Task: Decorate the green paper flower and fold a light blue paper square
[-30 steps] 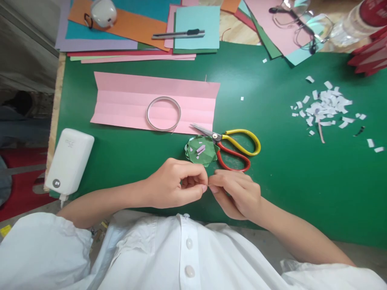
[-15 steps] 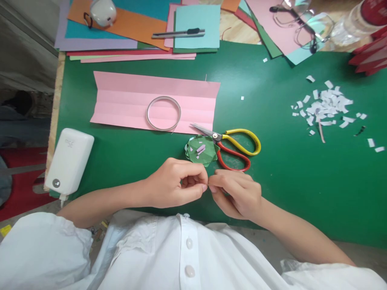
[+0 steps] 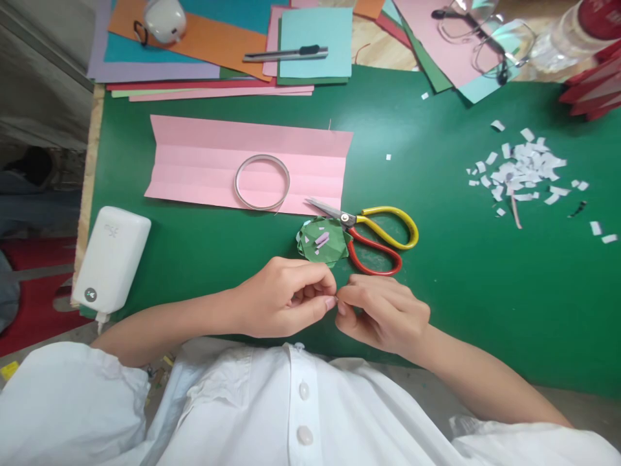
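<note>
My left hand and my right hand meet fingertip to fingertip near the table's front edge. Both are closed in a pinch; whatever lies between the fingertips is too small to make out. Just beyond them sits a green folded-paper piece with small lilac paper scraps on top. Scissors with one yellow and one red handle lie against its right side, blades partly spread. Farther off, a creased pink paper sheet lies flat, with a thin roll of tape resting on it.
A white power bank with a cable stands at the left edge. White paper snippets are heaped at the right. Along the back are coloured paper sheets, a utility knife, an earphone case, eyeglasses and a bottle.
My right hand has shifted slightly right and down, its fingers still pinched. The left fingertips have moved a little to the right. Everything on the table lies as before.
</note>
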`<state>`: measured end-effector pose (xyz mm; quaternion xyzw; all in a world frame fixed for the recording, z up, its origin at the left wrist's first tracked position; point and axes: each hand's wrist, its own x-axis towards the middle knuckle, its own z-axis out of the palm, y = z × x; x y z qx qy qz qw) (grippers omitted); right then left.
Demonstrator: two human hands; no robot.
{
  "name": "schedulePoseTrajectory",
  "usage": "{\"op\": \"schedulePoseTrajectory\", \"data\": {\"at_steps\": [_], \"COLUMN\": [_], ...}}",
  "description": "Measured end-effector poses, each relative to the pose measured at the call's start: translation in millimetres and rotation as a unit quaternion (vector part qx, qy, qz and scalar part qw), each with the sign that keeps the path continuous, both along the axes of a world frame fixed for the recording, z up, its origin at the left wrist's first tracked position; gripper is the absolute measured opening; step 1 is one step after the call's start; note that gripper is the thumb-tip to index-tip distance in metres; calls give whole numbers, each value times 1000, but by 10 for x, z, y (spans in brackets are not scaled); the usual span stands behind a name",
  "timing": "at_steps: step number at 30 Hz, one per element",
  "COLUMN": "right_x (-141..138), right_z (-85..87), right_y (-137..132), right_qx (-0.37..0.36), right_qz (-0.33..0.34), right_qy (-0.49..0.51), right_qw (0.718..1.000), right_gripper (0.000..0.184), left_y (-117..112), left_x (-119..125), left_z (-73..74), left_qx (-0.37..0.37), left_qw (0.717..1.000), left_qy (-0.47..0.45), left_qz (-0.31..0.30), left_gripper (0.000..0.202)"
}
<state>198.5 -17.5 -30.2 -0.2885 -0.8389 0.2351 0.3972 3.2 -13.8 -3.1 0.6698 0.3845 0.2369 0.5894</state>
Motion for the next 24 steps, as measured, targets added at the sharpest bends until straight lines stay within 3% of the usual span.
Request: {"op": "schedulePoseTrajectory", "data": {"at_steps": [6,15,24], "right_x": [4,-4,10], "right_z": [-32,33,13], "right_y": [14,25,23], "right_qx": [14,-44,-8], "right_qz": [1,2,-13], "right_qy": [-2,13,-16], "right_qw": [1000,999,1000], "right_gripper": [23,31,27], "left_y": [-2,21,-28], "left_x": [-6,-10,15], "left_z": [-3,10,-37], "left_qx": [34,107,163], "left_qw": [999,994,985], "left_qy": [-4,19,59], "left_qz": [-2,-9,7], "left_gripper": [10,13,14]}}
